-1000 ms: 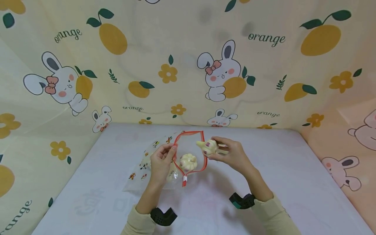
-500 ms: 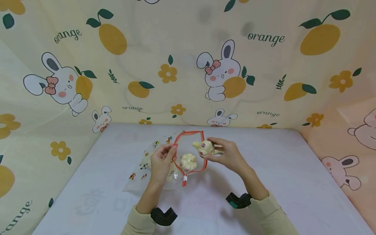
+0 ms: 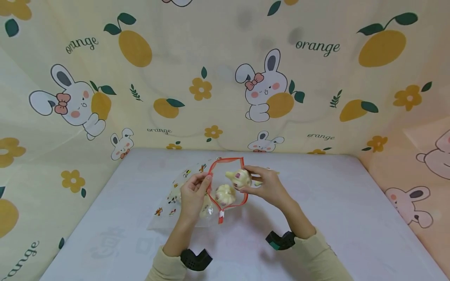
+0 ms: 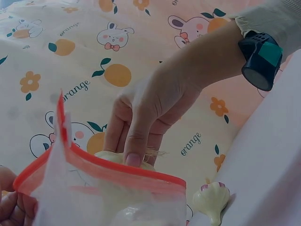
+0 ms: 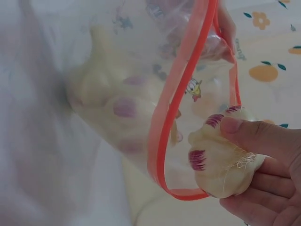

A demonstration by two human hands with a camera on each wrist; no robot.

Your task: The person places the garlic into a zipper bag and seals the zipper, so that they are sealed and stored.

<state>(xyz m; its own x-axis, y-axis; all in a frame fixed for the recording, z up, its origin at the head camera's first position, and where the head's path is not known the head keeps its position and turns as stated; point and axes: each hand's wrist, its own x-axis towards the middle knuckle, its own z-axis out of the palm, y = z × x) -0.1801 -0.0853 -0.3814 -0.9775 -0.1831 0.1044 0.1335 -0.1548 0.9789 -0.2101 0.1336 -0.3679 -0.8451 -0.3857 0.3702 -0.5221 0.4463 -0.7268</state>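
Note:
My left hand (image 3: 192,193) pinches the left side of the mouth of a clear zip bag (image 3: 166,214) printed with small cartoon figures. The bag's red zip edge (image 5: 159,141) stands spread wide, its slider at the near end. At the right side of the mouth, my right hand (image 3: 270,188) grips a garlic bulb (image 5: 223,167), cream with purple marks, between thumb and fingers, stem toward the opening and roots toward the palm. Another garlic bulb (image 3: 225,194) shows through the mouth, and garlic (image 5: 106,84) shows dimly through the bag's wall.
One more garlic bulb (image 4: 211,200) lies on the white table (image 3: 334,218), mostly hidden behind my right hand in the head view. A cloth (image 3: 218,78) with rabbits and oranges hangs behind. Each wrist wears a black camera (image 3: 196,259).
My right hand has moved left with its garlic bulb, bringing it over the mouth of the bag. The garlic bulb on the table now shows more behind that hand. My left hand stays put.

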